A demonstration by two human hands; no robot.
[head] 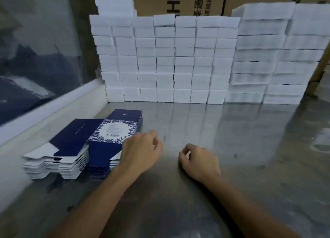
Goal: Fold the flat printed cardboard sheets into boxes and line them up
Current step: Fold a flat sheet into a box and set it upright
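Two stacks of flat printed cardboard sheets lie at the left of the metal table (pixel 232 134). The right stack (pixel 114 132) shows a dark blue face with a floral white label and a barcode. The left stack (pixel 71 144) shows plain dark blue with white flaps. My left hand (pixel 141 150) hovers at the right edge of the right stack, fingers curled, holding nothing. My right hand (pixel 200 159) rests on the bare table, fingers curled under, empty. No folded box is in view.
A wall of white foam blocks (pixel 167 62) stands along the back of the table, with wider white stacks (pixel 271 55) at the right. Brown cartons (pixel 187 0) stand behind. A white ledge and glass panel (pixel 44 46) border the left side.
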